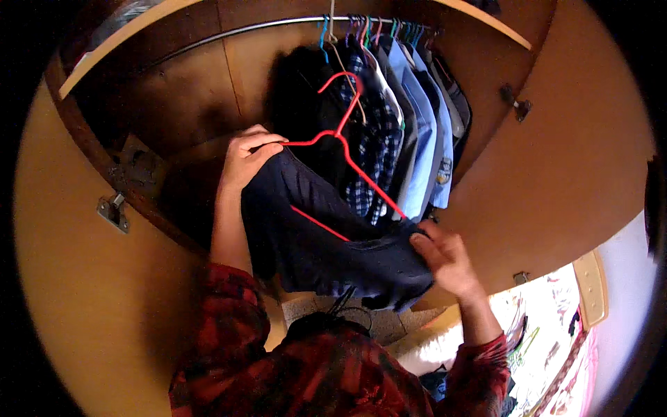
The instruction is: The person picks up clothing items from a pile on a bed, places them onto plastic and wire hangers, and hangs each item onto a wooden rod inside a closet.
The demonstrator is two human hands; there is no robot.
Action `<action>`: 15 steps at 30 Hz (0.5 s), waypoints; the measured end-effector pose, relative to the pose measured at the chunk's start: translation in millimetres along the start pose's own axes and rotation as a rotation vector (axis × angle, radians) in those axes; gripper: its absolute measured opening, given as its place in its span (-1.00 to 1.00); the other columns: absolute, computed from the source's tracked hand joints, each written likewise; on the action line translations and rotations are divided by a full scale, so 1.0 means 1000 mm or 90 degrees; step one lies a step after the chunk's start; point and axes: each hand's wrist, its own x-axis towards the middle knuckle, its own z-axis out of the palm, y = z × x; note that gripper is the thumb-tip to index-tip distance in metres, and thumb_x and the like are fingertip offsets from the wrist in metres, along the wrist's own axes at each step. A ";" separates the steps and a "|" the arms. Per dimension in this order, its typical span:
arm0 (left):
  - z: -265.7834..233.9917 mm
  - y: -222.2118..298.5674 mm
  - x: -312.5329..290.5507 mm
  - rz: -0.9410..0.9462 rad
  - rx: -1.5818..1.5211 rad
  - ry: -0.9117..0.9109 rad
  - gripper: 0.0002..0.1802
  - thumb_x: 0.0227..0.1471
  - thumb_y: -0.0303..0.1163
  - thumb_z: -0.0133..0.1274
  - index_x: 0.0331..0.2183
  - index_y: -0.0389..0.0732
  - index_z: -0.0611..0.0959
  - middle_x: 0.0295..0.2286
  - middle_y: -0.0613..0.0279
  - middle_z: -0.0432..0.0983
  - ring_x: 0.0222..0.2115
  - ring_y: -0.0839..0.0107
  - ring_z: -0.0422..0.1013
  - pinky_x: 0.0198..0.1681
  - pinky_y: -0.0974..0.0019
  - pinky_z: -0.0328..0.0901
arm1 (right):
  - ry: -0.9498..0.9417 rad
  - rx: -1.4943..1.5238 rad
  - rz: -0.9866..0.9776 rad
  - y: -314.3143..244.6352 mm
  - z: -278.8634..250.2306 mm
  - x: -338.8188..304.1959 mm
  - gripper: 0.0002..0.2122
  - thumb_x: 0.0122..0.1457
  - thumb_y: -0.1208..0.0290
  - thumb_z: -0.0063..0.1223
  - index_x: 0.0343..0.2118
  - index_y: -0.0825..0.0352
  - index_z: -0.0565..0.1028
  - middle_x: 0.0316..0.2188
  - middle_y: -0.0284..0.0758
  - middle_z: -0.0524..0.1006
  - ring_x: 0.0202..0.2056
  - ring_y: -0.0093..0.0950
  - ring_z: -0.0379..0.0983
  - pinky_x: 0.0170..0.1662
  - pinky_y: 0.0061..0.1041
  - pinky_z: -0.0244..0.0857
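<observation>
A red clothes hanger is tilted in front of me, its hook pointing up toward the far side. A dark navy garment, maybe a shirt, hangs from it, with the hanger's lower bar showing through the wide neck opening. My left hand is closed at the hanger's left arm, pinching it together with the garment's shoulder. At the other shoulder, my right hand grips the dark cloth, thumb on top; the hanger's right end is hidden under the fabric there.
Beyond the hanger is an open wooden wardrobe with a metal rail. Several shirts, including a light blue one and a checked one, hang on its right. Wardrobe doors flank me. A bed with patterned bedding lies at lower right.
</observation>
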 end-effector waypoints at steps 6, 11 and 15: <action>-0.010 -0.020 0.003 0.031 0.227 0.184 -0.77 -0.09 -0.50 0.04 -0.29 -0.20 0.62 -0.24 0.12 0.50 -0.20 0.21 0.38 -0.08 0.30 0.22 | 0.147 -0.109 -0.110 -0.016 0.074 0.057 -0.86 0.13 0.43 -0.07 -0.47 0.40 0.35 -0.63 0.00 0.40 -0.57 -0.07 0.38 -0.52 -0.35 0.22; -0.003 0.005 -0.022 -0.102 0.119 0.303 -0.80 -0.12 -0.54 0.07 -0.33 -0.22 0.63 -0.30 0.10 0.51 -0.26 0.26 0.43 -0.15 0.36 0.28 | 0.263 -0.127 -0.215 -0.039 0.086 0.132 -0.84 0.09 0.42 -0.07 -0.51 0.42 0.34 -0.58 0.07 0.40 -0.45 0.02 0.36 -0.45 -0.21 0.21; 0.013 0.024 -0.047 -0.135 0.069 0.247 -0.86 -0.11 -0.56 0.06 -0.39 -0.26 0.64 -0.36 0.13 0.53 -0.35 0.32 0.46 -0.29 0.41 0.33 | 0.324 -0.203 -0.165 -0.067 0.088 0.193 -0.79 0.09 0.34 -0.10 -0.48 0.43 0.38 -0.48 0.07 0.43 -0.33 0.03 0.36 -0.30 -0.16 0.23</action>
